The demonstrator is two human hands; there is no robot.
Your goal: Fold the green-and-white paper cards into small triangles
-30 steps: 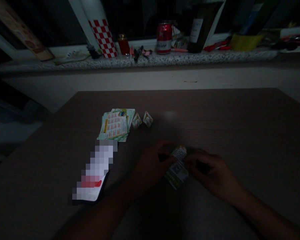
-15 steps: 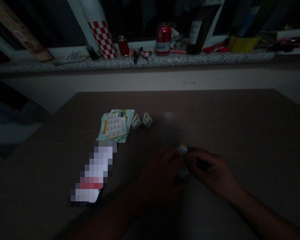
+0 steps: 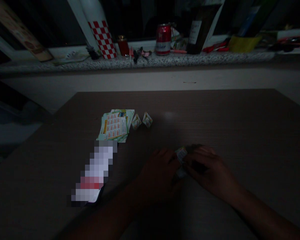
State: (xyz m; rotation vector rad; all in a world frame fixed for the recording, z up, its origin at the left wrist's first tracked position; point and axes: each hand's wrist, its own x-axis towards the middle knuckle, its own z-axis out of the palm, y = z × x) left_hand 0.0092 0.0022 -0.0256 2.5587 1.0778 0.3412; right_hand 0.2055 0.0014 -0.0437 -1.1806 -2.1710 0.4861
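Observation:
In dim light, my left hand (image 3: pixel 158 173) and my right hand (image 3: pixel 210 171) meet over a small printed paper piece (image 3: pixel 181 155) on the brown table (image 3: pixel 227 116). Both hands have their fingers closed on the paper, which is mostly hidden between them; only a small pale corner shows. A stack of green and white printed paper sheets (image 3: pixel 115 125) lies further back to the left. Two small folded paper shapes (image 3: pixel 136 121) (image 3: pixel 147 119) stand just right of that stack.
A phone (image 3: pixel 92 173) with a lit, blurred screen lies left of my left hand. Behind the table, a stone sill carries a red can (image 3: pixel 163 39), a dark wine bottle (image 3: pixel 198 28), a red-and-white chequered container (image 3: pixel 103 36), a small red jar (image 3: pixel 123 45) and clutter.
A second ago the paper was spread larger between my hands. Now it is folded smaller and mostly covered, and my left hand has closed in over it.

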